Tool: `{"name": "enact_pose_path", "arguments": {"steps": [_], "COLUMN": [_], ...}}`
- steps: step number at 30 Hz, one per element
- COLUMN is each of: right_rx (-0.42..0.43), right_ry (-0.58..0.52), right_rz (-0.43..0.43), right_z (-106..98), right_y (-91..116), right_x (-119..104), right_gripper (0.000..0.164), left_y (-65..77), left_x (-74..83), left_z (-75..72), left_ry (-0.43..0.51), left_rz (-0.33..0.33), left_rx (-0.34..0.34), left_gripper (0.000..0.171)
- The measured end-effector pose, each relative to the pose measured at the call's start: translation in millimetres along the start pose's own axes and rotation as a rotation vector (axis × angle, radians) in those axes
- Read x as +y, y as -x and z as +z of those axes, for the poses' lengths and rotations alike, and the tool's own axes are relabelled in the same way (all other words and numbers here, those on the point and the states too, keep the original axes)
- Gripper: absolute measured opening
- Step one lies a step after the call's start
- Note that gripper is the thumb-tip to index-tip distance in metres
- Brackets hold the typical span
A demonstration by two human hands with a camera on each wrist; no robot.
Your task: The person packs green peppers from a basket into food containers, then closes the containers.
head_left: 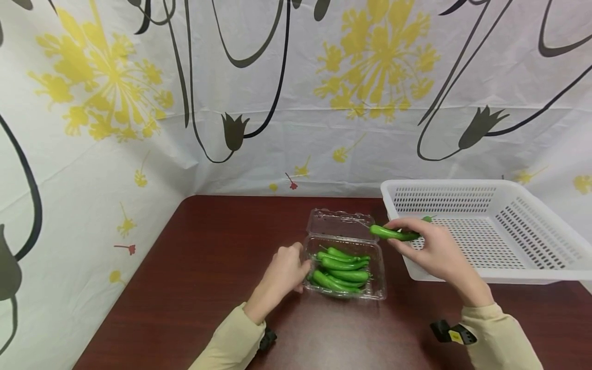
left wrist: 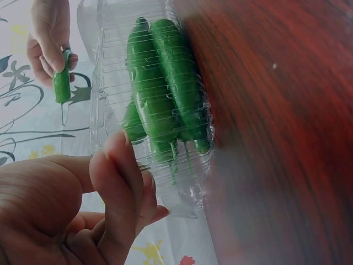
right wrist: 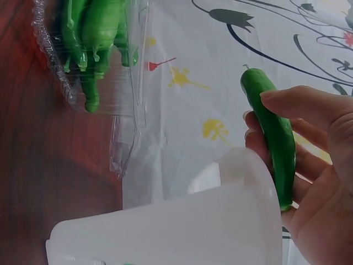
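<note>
A clear plastic clamshell container (head_left: pixel 380 280) stands on the table with its lid (head_left: pixel 339 224) folded back, and several green chili peppers (head_left: pixel 344 264) lie inside. My left hand (head_left: pixel 288 267) pinches the container's left edge between thumb and fingers. Over the near left rim of a white basket (head_left: pixel 462 275), my right hand (head_left: pixel 432 252) grips one green chili pepper (right wrist: pixel 270 132) near its middle, thumb on one side and fingers on the other. This pepper's thin stem points toward the container. Behind the right hand, a green tip with a stem (head_left: pixel 427 219) shows in the basket, mostly hidden.
The white perforated basket takes up the right side of the dark red-brown table (head_left: pixel 208 246), close beside the container. A white cloth (head_left: pixel 277 128) with yellow flowers and dark stems hangs behind and at the left. Black wrist devices (head_left: pixel 453 333) sit below both sleeves.
</note>
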State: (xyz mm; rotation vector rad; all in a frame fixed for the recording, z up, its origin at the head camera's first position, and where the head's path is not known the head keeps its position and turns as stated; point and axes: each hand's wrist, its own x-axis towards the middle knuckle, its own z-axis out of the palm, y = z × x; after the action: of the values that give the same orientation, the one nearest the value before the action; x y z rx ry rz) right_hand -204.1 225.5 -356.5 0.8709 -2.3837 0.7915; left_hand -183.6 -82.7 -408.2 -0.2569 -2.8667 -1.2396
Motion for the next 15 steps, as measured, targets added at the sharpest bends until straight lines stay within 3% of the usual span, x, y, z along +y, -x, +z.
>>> {"name": "enact_pose_path", "arguments": {"steps": [15], "right_rx": [-0.024], "right_ry": [-0.053], "right_rz": [-0.089], "right_z": [17.2], "right_y": [-2.6], "right_x": [-6.9], "right_gripper": [0.039], "left_y": [0.3], "left_x": [0.5], "left_z": [0.1], "left_ry": [0.001], "left_rz": [0.000], "left_rx": [0.002], "left_gripper": [0.029]}}
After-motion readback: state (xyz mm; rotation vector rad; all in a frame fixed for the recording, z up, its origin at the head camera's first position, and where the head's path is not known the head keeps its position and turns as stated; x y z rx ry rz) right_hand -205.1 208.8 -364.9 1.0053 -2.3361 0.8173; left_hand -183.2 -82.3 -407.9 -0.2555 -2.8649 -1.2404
